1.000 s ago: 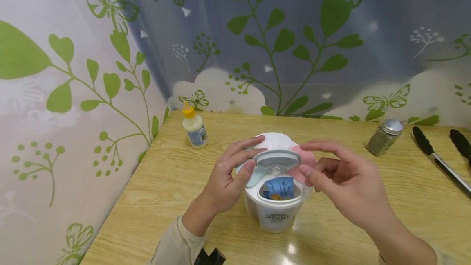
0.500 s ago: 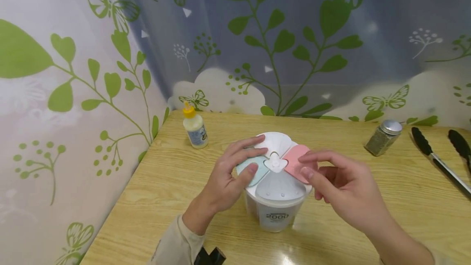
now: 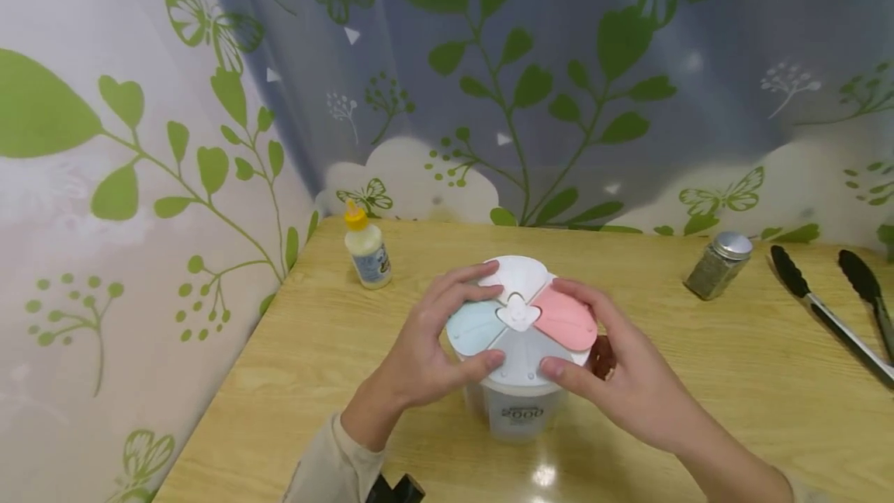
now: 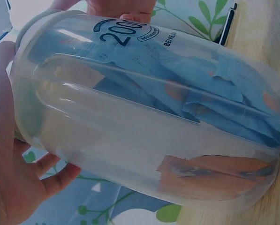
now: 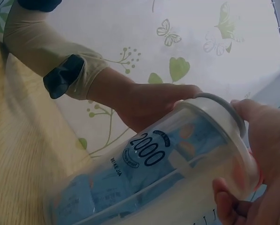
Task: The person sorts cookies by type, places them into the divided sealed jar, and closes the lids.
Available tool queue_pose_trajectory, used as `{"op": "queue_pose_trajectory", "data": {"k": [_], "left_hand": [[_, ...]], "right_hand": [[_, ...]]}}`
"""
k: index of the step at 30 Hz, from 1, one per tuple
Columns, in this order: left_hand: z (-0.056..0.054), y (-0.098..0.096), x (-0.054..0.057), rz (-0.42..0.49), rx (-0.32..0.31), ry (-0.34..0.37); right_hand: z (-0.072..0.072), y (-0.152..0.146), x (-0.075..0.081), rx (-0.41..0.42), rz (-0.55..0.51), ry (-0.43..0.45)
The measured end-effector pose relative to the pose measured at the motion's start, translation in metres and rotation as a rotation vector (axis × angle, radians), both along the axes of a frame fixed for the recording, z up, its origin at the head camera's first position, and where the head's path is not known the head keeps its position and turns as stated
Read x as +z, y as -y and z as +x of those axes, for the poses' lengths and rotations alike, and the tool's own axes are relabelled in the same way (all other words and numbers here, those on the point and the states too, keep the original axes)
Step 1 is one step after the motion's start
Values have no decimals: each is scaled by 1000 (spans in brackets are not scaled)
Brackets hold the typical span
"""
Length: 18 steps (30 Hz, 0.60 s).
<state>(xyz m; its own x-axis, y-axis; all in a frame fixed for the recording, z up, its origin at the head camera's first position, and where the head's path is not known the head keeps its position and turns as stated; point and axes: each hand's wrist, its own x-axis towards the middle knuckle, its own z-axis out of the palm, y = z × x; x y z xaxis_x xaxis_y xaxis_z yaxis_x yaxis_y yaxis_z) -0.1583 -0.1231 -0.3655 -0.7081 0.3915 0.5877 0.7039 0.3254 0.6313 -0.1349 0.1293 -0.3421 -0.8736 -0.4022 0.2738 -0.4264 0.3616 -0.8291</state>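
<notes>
A clear divided storage canister (image 3: 513, 418) marked "2000" stands upright on the wooden table. Its round lid has four petal flaps: white (image 3: 515, 274), pink (image 3: 564, 318), pale blue (image 3: 473, 327) and grey (image 3: 528, 354), all lying flat. My left hand (image 3: 427, 344) grips the lid's left side, thumb on the grey flap. From the right, my right hand (image 3: 632, 383) holds the rim, its thumb also on the grey flap and a finger by the pink one. Through the wall, the left wrist view shows blue packets (image 4: 172, 89) in one compartment and an orange-brown packet (image 4: 215, 176) in another.
A small bottle with a yellow cap (image 3: 367, 253) stands at the back left of the table (image 3: 279, 410). Toward the back right are a glass jar of dried herbs (image 3: 718, 266) and black-tipped tongs (image 3: 831, 317). Leaf-patterned curtains (image 3: 419, 99) hang behind and left.
The grey flap, raised earlier with blue packets showing beneath, is now down. My right hand has moved in from the pink flap to grip the rim; my left thumb has slid onto the grey flap.
</notes>
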Motion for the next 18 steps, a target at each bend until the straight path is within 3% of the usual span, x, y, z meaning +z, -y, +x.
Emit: {"op": "queue_pose_trajectory", "data": {"k": [12, 18], "left_hand": [[2, -1, -6, 67, -46, -5], [4, -1, -1, 55, -47, 17]], "right_hand": [[2, 0, -12, -11, -99, -45], [4, -1, -13, 4, -122, -61]]}}
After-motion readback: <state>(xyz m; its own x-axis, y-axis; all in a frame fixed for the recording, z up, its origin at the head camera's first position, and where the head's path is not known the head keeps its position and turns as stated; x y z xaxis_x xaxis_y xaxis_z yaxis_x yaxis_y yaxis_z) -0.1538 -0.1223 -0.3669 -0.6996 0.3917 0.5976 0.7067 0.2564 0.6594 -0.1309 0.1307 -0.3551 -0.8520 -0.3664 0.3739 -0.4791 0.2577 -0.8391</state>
